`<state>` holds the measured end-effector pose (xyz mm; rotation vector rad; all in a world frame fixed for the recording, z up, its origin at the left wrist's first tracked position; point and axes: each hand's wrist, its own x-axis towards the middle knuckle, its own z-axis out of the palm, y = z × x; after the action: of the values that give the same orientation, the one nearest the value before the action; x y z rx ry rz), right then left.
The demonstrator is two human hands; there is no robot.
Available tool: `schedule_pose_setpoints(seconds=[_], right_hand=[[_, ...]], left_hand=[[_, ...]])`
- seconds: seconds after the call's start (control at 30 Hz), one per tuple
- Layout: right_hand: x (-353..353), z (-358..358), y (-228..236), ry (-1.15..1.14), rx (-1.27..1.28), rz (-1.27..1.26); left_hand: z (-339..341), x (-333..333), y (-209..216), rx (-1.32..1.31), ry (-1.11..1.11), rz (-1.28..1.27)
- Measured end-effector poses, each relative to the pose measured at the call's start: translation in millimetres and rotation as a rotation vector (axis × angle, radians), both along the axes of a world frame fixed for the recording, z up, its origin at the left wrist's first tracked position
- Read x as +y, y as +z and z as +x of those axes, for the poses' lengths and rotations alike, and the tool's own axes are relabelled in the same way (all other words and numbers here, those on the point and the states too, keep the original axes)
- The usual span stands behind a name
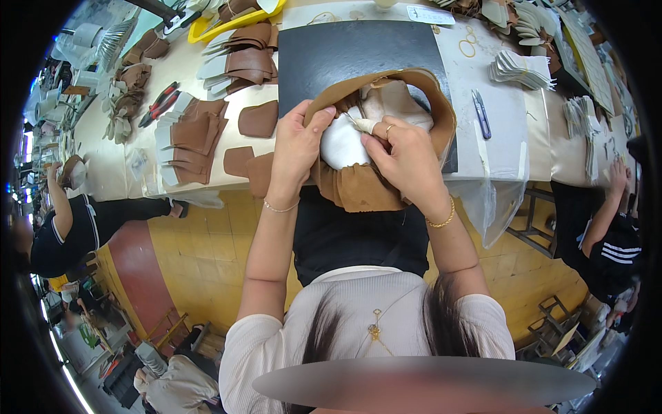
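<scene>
Dark hair (pixel 452 321), then brown gathered piece (pixel 355 186) between both hands (pixel 296 141)

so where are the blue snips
In the head view, the blue snips lie just right of the black mat, below and left of the white stack.

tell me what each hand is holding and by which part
The left hand holds the gathered brown piece by its rim's left side. The right hand is at its opening; what it pinches, if anything, cannot be told.
</scene>
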<state>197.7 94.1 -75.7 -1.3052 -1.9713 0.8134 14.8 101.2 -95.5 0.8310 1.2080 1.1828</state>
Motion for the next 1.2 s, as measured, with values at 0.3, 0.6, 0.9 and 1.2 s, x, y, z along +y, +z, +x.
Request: schedule_pose_setpoints(seconds=[0.3, 0.6, 0.9, 1.2], right_hand=[[-1.8, -1.8, 1.4, -0.012, 0.015, -0.001], [-48.8, 5.6, 17.9, 0.002, 0.160, 0.150], [-80.6, 17.7, -3.3, -0.019, 0.334, 0.407], [-88.4, 16.9, -0.1, 0.020, 0.363, 0.347]], left_hand=[[2.6, -4.0, 6.1, 0.105, -0.006, 0.043], [12.1, -50.4, 44.4, 0.775, 0.018, 0.805], [11.8, -72.8, 68.3, 0.916, -0.137, 1.167], [15.8, -80.7, 68.1, 0.849, -0.047, 1.150]])
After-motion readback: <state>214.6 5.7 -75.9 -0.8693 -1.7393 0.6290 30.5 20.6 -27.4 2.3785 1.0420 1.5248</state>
